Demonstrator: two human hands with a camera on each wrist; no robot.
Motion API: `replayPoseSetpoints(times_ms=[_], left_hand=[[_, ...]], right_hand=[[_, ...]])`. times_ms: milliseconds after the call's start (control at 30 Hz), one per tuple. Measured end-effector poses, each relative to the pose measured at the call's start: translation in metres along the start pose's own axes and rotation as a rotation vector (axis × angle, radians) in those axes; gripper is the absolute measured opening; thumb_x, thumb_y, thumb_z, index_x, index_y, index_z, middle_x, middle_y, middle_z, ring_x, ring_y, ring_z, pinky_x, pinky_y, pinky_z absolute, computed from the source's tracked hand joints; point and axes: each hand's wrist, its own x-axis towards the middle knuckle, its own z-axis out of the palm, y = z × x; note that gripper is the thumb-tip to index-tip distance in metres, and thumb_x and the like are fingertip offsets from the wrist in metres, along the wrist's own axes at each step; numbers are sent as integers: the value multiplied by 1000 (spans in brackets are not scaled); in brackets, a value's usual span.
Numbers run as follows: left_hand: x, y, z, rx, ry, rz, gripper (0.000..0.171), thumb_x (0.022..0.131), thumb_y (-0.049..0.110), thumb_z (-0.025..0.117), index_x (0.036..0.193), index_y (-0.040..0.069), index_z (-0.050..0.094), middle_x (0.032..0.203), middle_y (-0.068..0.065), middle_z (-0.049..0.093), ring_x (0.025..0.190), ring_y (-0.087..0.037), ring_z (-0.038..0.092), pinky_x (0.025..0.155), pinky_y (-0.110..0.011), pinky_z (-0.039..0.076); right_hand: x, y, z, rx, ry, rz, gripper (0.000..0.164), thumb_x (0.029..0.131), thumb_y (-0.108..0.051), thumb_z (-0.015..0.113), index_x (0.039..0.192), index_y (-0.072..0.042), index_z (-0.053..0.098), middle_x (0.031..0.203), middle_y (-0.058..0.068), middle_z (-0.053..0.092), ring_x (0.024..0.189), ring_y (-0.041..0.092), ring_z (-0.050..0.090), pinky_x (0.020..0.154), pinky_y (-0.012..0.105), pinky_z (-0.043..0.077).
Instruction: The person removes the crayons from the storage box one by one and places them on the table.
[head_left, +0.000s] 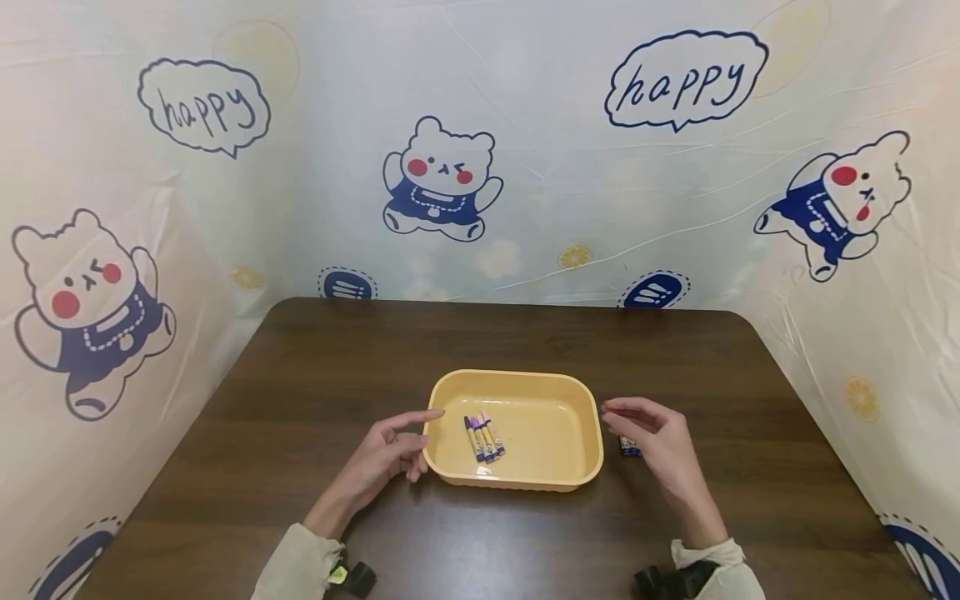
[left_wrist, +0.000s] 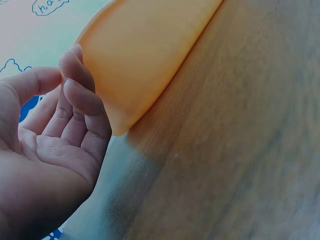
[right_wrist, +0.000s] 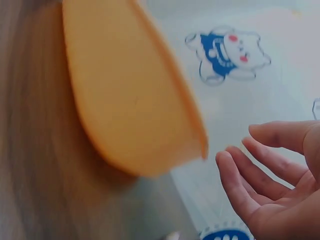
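Observation:
A yellow plastic tray (head_left: 551, 475) stands on the table, with several crayons (head_left: 486, 442) lying side by side in its left half. At the tray's left end is my left hand (head_left: 382, 458), its fingertips right at the rim and the fingers loosely bent. The left wrist view shows those fingers (left_wrist: 80, 100) against the tray's end wall (left_wrist: 135, 75). My right hand (head_left: 660, 437) hovers by the tray's right end, fingers relaxed with nothing between them. In the right wrist view a gap separates its fingertips from the tray's rim (right_wrist: 187, 100).
A small dark patterned item (head_left: 628, 447) lies on the table, partly hidden behind my right hand. The brown wooden table (head_left: 480, 333) has rounded far corners. Printed cloth (head_left: 540, 167) hangs around its back and sides.

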Motion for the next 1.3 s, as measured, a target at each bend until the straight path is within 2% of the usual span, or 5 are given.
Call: replayPoseSetpoints(times_ms=[233, 533, 800, 1033, 1300], left_hand=[[0, -1, 0, -1, 4, -4, 51, 99, 13, 60, 145, -4, 46, 70, -6, 66, 58, -15, 60, 54, -24, 51], [3, 0, 2, 4, -7, -4, 52, 98, 15, 61, 145, -3, 46, 70, -7, 66, 58, -16, 60, 54, -25, 51], [3, 0, 3, -1, -20, 2, 52, 98, 14, 61, 145, -4, 46, 70, -7, 66, 58, -15, 60, 54, -25, 51], [0, 1, 3, -6, -16, -1, 53, 99, 13, 61, 145, -5, 44, 70, -7, 66, 58, -15, 60, 54, -25, 51], [-1, 0, 1, -25, -3, -7, 51, 99, 11, 59, 145, -5, 44, 69, -7, 65, 58, -15, 60, 53, -24, 51]], right_hand=[[7, -21, 21, -33, -102, -10, 28, 90, -18, 76, 112, -1, 72, 111, 17, 70, 98, 18, 69, 85, 24, 55], [17, -29, 51, -142, -135, -58, 19, 88, -11, 76, 105, -4, 75, 105, 10, 73, 96, 19, 69, 82, 24, 56], [25, -27, 82, -202, -189, -70, 16, 86, -6, 77, 101, -1, 76, 98, 6, 74, 91, 19, 68, 80, 29, 56], [30, -19, 110, -224, -188, -46, 10, 83, -2, 78, 93, -3, 77, 90, 4, 74, 83, 15, 68, 74, 28, 55], [33, -6, 126, -267, -242, -6, 5, 84, -2, 76, 88, -2, 77, 89, 6, 73, 80, 14, 65, 71, 29, 55]])
